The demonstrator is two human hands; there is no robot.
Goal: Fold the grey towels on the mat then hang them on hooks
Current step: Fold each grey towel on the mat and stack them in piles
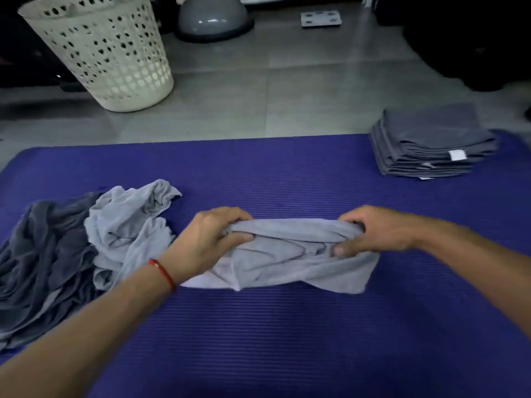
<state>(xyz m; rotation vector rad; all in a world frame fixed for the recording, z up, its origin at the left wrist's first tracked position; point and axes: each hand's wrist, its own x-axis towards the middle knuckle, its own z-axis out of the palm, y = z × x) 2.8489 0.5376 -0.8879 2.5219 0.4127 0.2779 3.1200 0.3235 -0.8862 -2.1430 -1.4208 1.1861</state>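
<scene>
At the far left of the ribbed purple foam mat (287, 340) lies a crumpled heap of unfolded towels, dark grey cloth (43, 254) underneath and a paler grey one (129, 222) bunched against it; it sits within easy reach of the left arm, probably so the next piece can be drawn from it. Just right of that heap the left hand (207, 242), with a thin red cord bracelet (163, 272) at its wrist, has its fingers and thumb curled round the left end of a light grey towel (287, 254) lying rumpled near the middle of the mat. The right hand (373, 234) pinches the opposite end, thumb below and fingers over the gathered edge. Held at both ends like this, the towel looks ready to be pulled taut and spread flat, so I judge the fold on this piece has barely begun. Well apart at the mat's far right edge stands a neat stack of folded dark grey towels (431, 142), kept clear of the working space. Beyond the mat, on the grey tiled floor (258, 90), stand a cream perforated plastic laundry basket (106, 53) at the left, a grey dome-shaped object (212, 15) and a small flat white item (321, 18) I cannot identify. No hooks are in view, and nothing on the mat blocks the spreading.
</scene>
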